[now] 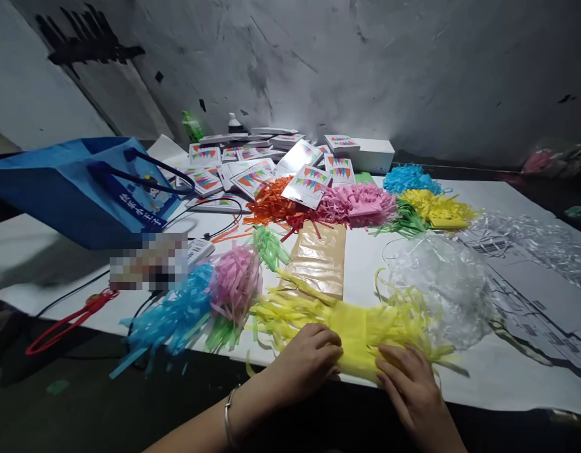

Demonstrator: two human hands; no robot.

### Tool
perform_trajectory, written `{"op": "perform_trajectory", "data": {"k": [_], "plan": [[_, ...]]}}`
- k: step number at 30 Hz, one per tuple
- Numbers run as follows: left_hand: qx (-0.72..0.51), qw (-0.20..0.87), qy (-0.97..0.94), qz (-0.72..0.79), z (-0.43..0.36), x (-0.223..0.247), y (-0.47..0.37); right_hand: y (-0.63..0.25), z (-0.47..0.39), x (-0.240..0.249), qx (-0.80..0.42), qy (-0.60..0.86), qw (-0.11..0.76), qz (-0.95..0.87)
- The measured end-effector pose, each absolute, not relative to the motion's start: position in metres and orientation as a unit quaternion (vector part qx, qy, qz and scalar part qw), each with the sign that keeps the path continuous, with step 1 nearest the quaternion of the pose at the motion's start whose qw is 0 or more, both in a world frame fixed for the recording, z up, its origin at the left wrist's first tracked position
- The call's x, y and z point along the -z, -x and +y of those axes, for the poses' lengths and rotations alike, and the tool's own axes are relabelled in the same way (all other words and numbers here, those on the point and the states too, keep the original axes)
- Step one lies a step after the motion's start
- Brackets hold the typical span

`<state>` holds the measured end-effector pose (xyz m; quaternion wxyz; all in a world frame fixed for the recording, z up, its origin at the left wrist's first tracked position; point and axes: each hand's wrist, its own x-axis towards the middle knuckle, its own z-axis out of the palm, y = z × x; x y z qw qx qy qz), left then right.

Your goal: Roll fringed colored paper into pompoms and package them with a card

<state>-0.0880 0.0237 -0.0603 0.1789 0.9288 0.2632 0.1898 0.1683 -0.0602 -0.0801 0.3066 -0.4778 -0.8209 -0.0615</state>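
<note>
Yellow fringed tissue-paper bundle (349, 327) at near edge of white-covered table (363, 251), flat band between 2 frayed ends; left hand (311, 352), fingers curled on band's left side; right hand (410, 374), fingers bent at its right side; whether either grips or only presses, cannot tell; glossy brown flat packet (321, 255) just beyond; pink fringed paper bundle (236, 280) to left; crumpled clear plastic film (441, 283) to right

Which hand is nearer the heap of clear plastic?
Right. The right hand is on the yellow fringe, near the front-left side of the clear plastic; the left hand is farther left, across the fringe's flat middle.
</note>
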Motion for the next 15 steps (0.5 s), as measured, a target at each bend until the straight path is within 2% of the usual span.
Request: {"op": "perform_trajectory", "data": {"k": [9,12,15], "plan": [[-0.212,0.186,-0.921,0.269,0.019,0.063,0.086,-0.128,-0.051,0.068,0.033,0.472,0.361,-0.803],[-0.219,0.191,-0.922,0.258,0.019,0.065,0.089,-0.128,-0.052,0.073,0.037,0.502,0.337,-0.796],[-0.233,0.19,-0.919,0.256,0.017,0.066,0.09,-0.127,-0.054,0.075,0.11,0.493,0.305,-0.807]]}}
